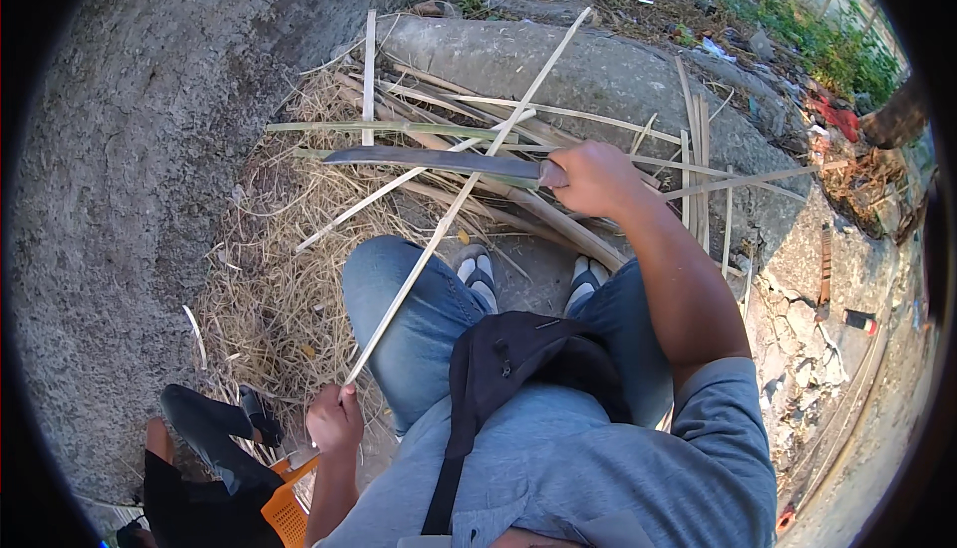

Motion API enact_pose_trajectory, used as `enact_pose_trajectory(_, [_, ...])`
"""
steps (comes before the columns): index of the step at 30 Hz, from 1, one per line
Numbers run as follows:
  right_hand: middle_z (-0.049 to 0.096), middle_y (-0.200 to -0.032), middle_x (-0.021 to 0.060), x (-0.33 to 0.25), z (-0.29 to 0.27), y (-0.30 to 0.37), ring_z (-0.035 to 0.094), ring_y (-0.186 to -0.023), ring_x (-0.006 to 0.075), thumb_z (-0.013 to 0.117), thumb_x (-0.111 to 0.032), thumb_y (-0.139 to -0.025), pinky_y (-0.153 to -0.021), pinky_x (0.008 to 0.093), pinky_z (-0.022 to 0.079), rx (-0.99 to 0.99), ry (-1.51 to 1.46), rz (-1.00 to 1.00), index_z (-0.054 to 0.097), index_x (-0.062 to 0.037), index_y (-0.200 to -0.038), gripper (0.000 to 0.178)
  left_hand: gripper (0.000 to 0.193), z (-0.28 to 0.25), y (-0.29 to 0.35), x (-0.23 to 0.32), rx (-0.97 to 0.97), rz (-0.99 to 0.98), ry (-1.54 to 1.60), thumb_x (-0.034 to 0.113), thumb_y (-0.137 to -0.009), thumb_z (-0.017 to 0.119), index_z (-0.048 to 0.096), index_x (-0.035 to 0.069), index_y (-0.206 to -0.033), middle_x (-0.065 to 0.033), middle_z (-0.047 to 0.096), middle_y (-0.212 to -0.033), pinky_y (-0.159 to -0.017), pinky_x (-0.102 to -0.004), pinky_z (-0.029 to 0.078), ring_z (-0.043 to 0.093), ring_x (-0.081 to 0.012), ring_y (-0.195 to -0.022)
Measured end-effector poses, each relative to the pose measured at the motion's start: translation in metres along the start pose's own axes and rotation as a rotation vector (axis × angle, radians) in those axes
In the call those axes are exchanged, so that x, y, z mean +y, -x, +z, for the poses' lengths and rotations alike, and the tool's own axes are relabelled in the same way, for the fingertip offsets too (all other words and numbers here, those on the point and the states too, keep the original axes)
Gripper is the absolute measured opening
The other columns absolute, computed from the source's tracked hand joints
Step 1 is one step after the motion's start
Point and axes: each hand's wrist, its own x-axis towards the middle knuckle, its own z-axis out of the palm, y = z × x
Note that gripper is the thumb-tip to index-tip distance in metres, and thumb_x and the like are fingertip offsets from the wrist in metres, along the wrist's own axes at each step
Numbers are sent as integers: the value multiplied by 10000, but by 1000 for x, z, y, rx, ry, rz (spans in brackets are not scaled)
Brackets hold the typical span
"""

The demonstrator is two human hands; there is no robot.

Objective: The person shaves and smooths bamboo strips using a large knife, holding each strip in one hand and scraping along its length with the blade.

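My right hand (596, 181) is closed round the handle of a long machete (429, 160), whose dark blade reaches out to the left. The blade crosses a long pale bamboo strip (419, 264) near its middle. My left hand (335, 418) grips the strip's near end, beside my left knee. From there the strip slants up and away to the right, over my knee. Beyond the blade lie several split bamboo pieces (558, 219) and thin strips, crossing one another in a loose pile. Whether the blade touches the strip cannot be told.
Dry shavings (279, 279) cover the ground at left. A large grey stone slab (469, 49) lies behind the bamboo. At lower left a person in dark clothes (204, 498) sits close to an orange plastic chair (286, 518). A sheath-like brown strip (825, 264) lies at right.
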Motion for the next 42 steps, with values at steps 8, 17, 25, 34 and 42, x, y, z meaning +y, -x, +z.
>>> enact_pose_trajectory(8, [727, -883, 153, -13, 13, -10, 702, -872, 374, 694, -258, -784, -746, 501, 544, -121, -36, -122, 731, -138, -913, 179, 519, 15, -3, 3, -33, -36, -15, 464, -1041, 506, 507, 43, -737, -182, 558, -660, -546, -522, 429, 569, -436, -604])
enact_pose_trajectory(17, [706, -914, 229, 25, 16, -20, 678, -890, 431, 703, -249, -833, -764, 481, 524, 116, -339, 170, 698, -47, -967, 243, 500, 17, -2, -2, -39, -24, 15, 450, -1044, 496, 517, 48, -748, -192, 559, -661, -558, -527, 437, 577, -435, -615])
enact_pose_trajectory(25, [712, -855, 161, -35, 17, -3, 694, -853, 387, 692, -220, -773, -735, 489, 538, -135, -30, -158, 720, -117, -913, 176, 493, 15, -3, 2, -48, -26, -27, 461, -1042, 495, 531, 45, -780, -188, 570, -667, -565, -527, 448, 583, -433, -623])
enact_pose_trajectory(34, [719, -926, 202, 22, 19, -26, 684, -913, 417, 676, -232, -823, -795, 505, 537, 80, -167, 126, 734, -94, -956, 200, 498, 19, -3, 6, 1, 1, -66, 488, -1030, 501, 541, 48, -802, -184, 587, -674, -560, -534, 455, 603, -434, -626])
enact_pose_trajectory(42, [733, -952, 181, 12, -1, -7, 697, -931, 393, 647, -239, -860, -810, 516, 547, 79, -139, 99, 749, -119, -995, 208, 485, 15, -1, -5, -53, 22, -78, 479, -1032, 503, 572, 41, -834, -188, 597, -684, -567, -532, 457, 605, -432, -624])
